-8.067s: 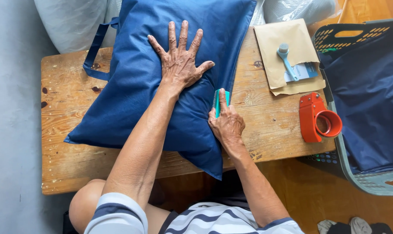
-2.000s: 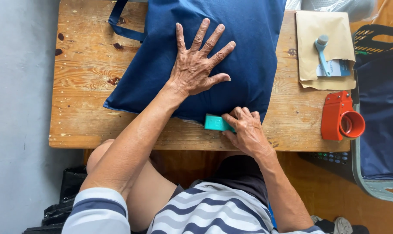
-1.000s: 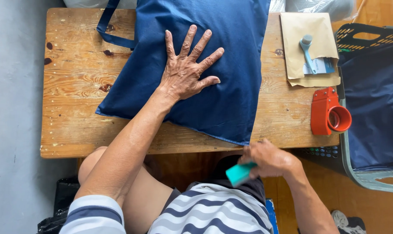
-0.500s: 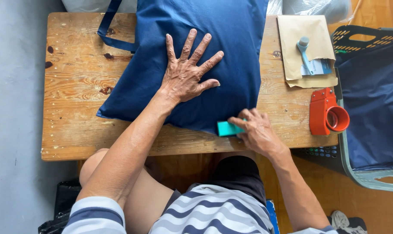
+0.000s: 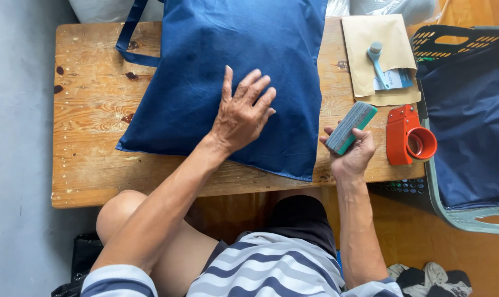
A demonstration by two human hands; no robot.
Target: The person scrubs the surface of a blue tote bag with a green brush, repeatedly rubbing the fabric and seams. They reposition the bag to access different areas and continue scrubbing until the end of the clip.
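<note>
Clamping one brush (image 5: 350, 127), your right hand (image 5: 349, 157) sits at three o'clock of one bag (image 5: 227, 66); left hand (image 5: 241, 113) lies flat, fingers apart.

Illumination is bright, even and diffuse, resembling daylight. Shadows are soft and faint; a darker zone lies under the table (image 5: 95, 181). No strong glare is present. Focus is sharp across the frame. Edge distortion is slight.
</note>
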